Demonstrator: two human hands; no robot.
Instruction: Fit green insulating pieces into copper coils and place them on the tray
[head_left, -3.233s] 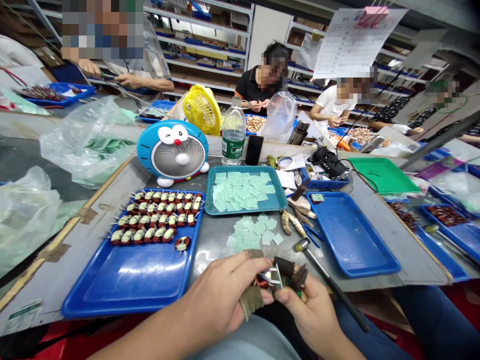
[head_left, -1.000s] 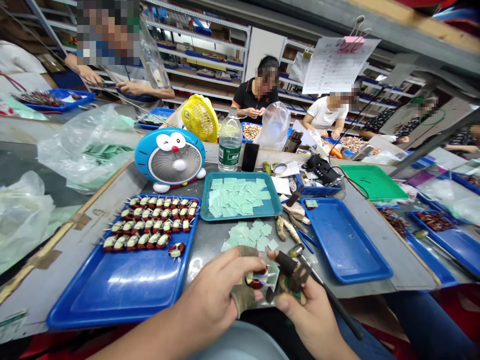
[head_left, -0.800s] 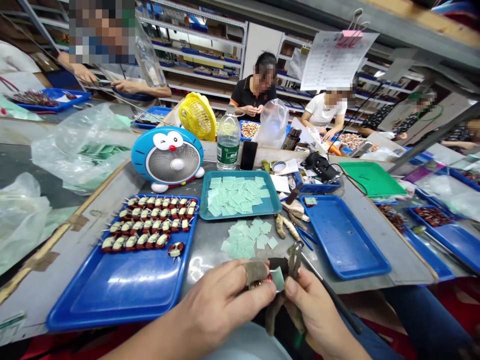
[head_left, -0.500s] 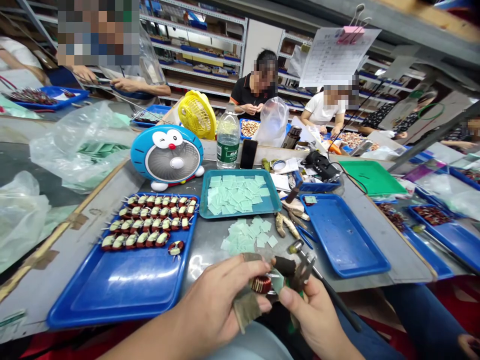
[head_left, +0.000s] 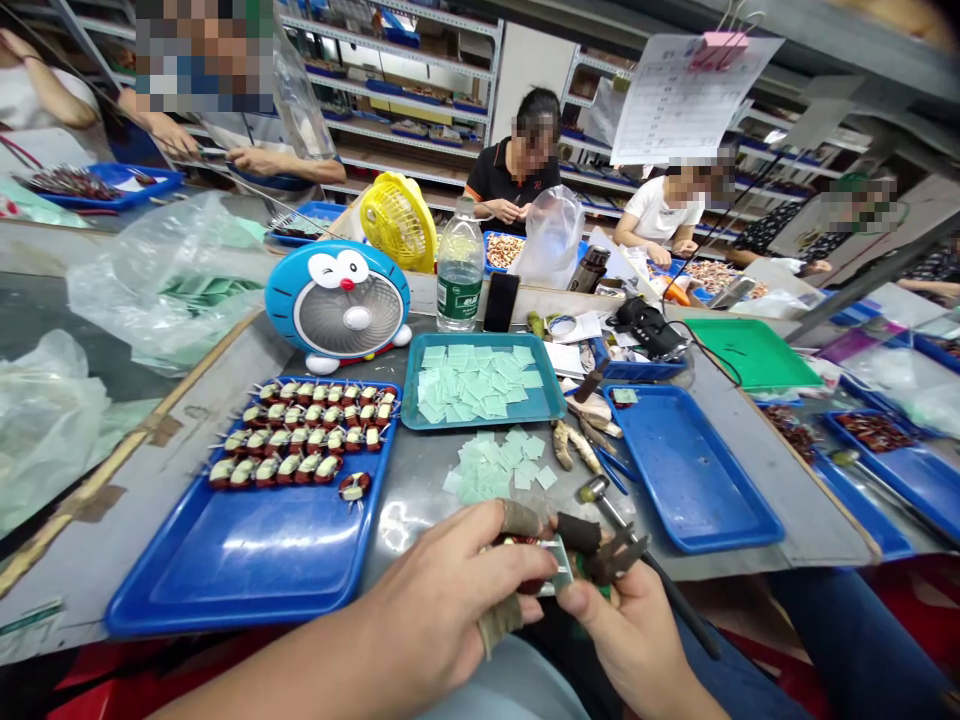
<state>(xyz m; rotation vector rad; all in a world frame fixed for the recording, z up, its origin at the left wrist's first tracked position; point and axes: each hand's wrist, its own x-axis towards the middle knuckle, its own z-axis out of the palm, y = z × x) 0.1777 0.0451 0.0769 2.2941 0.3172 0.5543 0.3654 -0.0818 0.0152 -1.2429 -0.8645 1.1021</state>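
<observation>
My left hand [head_left: 465, 580], with cloth tape round some fingers, is closed on a copper-wound coil [head_left: 550, 570] that its fingers mostly cover. A pale green square plate [head_left: 561, 572] sits against the coil's right side, with light wire ends showing at it. My right hand [head_left: 637, 630] is closed around a pair of pliers [head_left: 621, 555], dark jaws sticking up, and its thumb tip touches the plate's lower edge. Beyond my hands lies a loose heap of green plates [head_left: 495, 468]. More plates fill a teal tray [head_left: 409, 410].
On the left, a blue tray [head_left: 247, 590] carries rows of finished-looking coils [head_left: 300, 415]. To the right are another blue tray [head_left: 697, 480], a hammer [head_left: 600, 492] and hand tools [head_left: 574, 445]. A blue fan [head_left: 337, 305] and a water bottle [head_left: 459, 270] stand behind. Co-workers sit opposite.
My left fingers have shifted over the coil and now hide most of its windings. The green plate has turned, and wire ends now show at it. The camera view has shifted slightly.
</observation>
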